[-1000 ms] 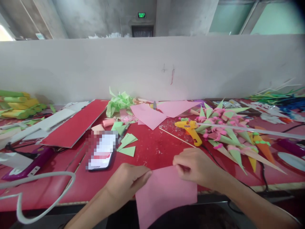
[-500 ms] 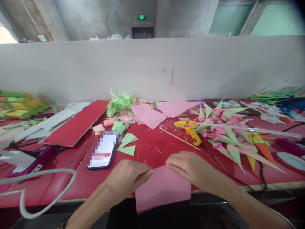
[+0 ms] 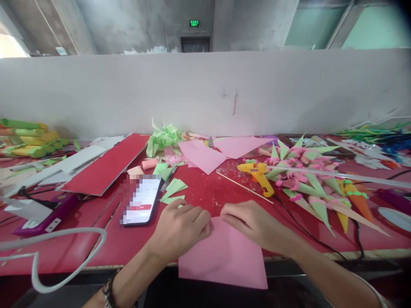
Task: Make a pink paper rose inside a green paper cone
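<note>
The left hand is now curling its fingers over more, gripping the pink sheet by its upper edge, nearer the right hand, which is pinching that edge. Before the red table, the sheet's lower edge is now sloping down rightward.

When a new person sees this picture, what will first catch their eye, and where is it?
Probably the pink sheet at the lower centre, which the left hand and right hand hold by its far edge. Next, the yellow glue gun beyond the right hand, beside a bright heap of pink and green cones. The lit phone, left of both hands, also stands out.
</note>
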Available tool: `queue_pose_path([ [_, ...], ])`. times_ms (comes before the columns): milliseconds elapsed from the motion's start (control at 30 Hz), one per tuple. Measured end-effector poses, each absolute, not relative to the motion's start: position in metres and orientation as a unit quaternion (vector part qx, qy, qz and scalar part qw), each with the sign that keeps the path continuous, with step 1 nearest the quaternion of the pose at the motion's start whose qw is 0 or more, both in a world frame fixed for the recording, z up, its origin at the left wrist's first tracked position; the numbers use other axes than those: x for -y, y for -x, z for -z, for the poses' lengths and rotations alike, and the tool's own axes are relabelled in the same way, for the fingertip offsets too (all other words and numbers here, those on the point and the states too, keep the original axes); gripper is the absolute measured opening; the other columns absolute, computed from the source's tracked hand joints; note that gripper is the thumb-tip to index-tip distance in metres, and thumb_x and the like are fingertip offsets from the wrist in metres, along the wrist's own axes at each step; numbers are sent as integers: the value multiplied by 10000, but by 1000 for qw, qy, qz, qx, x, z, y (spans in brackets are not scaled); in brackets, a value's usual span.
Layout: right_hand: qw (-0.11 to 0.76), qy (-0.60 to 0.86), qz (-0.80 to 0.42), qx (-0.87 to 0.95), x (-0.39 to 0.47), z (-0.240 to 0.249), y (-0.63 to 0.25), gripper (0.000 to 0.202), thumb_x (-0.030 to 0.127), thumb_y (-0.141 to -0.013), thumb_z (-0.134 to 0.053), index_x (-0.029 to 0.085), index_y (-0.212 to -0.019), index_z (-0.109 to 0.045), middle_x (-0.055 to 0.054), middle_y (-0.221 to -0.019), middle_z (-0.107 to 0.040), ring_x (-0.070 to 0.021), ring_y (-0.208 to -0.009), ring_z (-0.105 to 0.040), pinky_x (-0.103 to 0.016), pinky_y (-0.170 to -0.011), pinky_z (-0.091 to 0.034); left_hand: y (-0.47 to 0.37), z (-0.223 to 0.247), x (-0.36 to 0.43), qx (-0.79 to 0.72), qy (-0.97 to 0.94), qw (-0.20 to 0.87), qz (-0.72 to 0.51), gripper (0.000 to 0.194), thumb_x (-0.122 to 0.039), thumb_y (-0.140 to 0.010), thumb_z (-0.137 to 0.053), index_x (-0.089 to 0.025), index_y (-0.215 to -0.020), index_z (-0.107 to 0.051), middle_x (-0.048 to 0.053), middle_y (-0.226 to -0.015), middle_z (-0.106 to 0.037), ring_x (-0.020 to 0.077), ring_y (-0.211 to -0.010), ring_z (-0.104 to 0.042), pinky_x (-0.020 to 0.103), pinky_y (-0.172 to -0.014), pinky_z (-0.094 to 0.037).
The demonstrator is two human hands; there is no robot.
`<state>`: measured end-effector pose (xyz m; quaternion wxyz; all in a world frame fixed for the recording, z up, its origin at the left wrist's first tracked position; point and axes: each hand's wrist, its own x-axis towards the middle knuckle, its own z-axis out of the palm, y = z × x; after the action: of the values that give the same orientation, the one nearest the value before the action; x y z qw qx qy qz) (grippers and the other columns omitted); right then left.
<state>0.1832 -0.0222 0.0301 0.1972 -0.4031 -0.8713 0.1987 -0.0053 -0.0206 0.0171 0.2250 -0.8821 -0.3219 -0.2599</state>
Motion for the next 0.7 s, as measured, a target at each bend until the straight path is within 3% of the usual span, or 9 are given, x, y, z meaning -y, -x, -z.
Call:
queue_pose_path([
  [267,218,459,-196,839,20,-24,-220,248,249,-860,-360,167,-665,-489,30,-585,-514,-78,-530,-466,-186,-509,-301,45,-5,3,434,841,201,252,203,-84,-700,-404,-176,-557,-515,-40,-458,-515,94,-431,-416,238,-522,-301],
  [433,193,420,-210,861,20,-24,-215,213,247,-857,-376,174,-719,-522,22,-646,-566,-83,-587,-499,-181,-554,-315,34,-11,10,443,844,-92,288,216,-222,-817,-353,-162,-874,-552,-5,-664,-608,101,-577,-522,196,-544,-356],
  [533,192,406,-209,869,19,-25,-205,211,216,-852,-372,173,-709,-522,22,-633,-564,-79,-566,-482,-177,-536,-307,21,-10,16,397,882,-142,210,279,-289,-839,-358,-158,-726,-576,-21,-546,-553,84,-485,-461,192,-477,-293],
  [600,190,402,-167,880,19,-24,-199,191,176,-818,-396,170,-671,-518,15,-611,-554,-88,-562,-465,-194,-549,-301,15,-6,18,386,899,-99,180,364,-300,-854,-343,-149,-587,-539,-28,-466,-489,74,-427,-391,209,-445,-227],
  [700,192,374,-90,903,22,-20,-187,163,131,-718,-444,170,-561,-467,21,-543,-502,-94,-540,-408,-223,-575,-284,7,1,21,376,907,-47,184,396,-294,-866,-319,-148,-545,-498,-32,-428,-450,73,-393,-335,228,-429,-176],
])
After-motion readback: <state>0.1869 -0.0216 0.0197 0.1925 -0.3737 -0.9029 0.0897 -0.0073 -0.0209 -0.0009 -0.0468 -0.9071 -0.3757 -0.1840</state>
